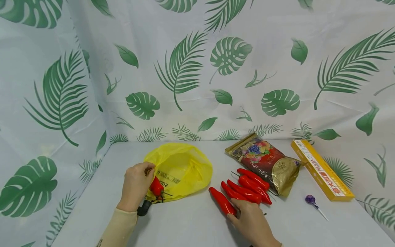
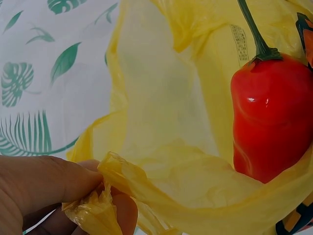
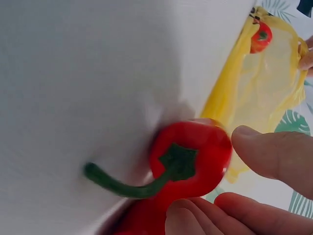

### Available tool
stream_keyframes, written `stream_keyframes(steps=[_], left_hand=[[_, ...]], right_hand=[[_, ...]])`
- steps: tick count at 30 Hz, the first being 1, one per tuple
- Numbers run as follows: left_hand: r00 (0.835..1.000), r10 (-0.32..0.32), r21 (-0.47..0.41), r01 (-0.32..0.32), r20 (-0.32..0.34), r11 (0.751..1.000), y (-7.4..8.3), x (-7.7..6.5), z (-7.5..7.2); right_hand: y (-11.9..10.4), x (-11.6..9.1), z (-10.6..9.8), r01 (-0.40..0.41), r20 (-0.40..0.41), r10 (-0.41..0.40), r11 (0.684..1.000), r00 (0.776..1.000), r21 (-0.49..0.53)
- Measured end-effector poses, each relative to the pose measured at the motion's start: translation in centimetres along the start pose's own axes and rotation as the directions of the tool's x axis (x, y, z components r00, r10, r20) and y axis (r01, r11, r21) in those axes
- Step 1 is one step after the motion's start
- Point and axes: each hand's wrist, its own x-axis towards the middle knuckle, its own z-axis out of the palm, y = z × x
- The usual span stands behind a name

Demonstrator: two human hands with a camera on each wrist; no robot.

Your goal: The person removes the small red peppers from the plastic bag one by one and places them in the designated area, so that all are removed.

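Note:
My left hand (image 1: 136, 185) pinches the gathered rim of a yellow plastic bag (image 1: 188, 164), which lies with its mouth held apart. Inside the bag is a red chili pepper (image 2: 274, 117) with a green stem. On the right, my right hand (image 1: 251, 219) has thumb and fingers around the stem end of another red chili pepper (image 1: 223, 202), the leftmost of a group. In the right wrist view, the thumb is at one side of this chili pepper (image 3: 208, 156) and the fingertips at the other. Several more red chili peppers (image 1: 251, 185) lie just beyond that hand.
Behind the chili peppers lies a red and gold pouch (image 1: 265, 161) with fruit printed on it. A yellow pasta box (image 1: 322, 171) rests at the far right, with a purple lollipop (image 1: 311, 199) in front. A leaf-patterned cloth (image 1: 191, 85) hangs behind the white table (image 1: 182, 226).

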Motion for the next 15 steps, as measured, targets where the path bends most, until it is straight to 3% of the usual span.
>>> stream_keyframes(steps=[9,15], left_hand=[[1.0,0.01,-0.004,-0.01,-0.007,1.0,-0.1,-0.1,-0.2],[1.0,0.012,-0.006,-0.012,-0.009,1.0,-0.1,0.0,-0.3]], right_hand=[[-1.5,0.8,-0.2,0.093,-0.051,-0.089,0.992,0.995,0.083],[-4.4,2.2,-0.3,0.164,0.043,-0.183,0.946,0.982,0.279]])
